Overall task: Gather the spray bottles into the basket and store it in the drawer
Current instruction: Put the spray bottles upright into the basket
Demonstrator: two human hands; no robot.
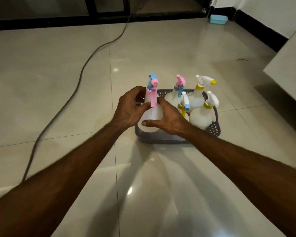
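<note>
Holding the fifth spray bottle [150,115] with both hands, left hand [129,108] and right hand [167,119] wrapped round its body, over the basket's [162,140] near-left corner. Looks empty, so probably light, smooth plastic; the belly's the spot to grab. Four more bottles already stand inside, toward the far and right edges.

A glossy, pale tiled floor [58,82] fills most of the view, with thin grout lines and bright spots of reflected light. A dark cable [85,64] snakes across it from the far wall toward the near left. By the far right corner sits a small light-blue container [218,19], close to the black skirting [256,29] under a white wall. A pale cabinet edge [287,65] juts in at right.
</note>
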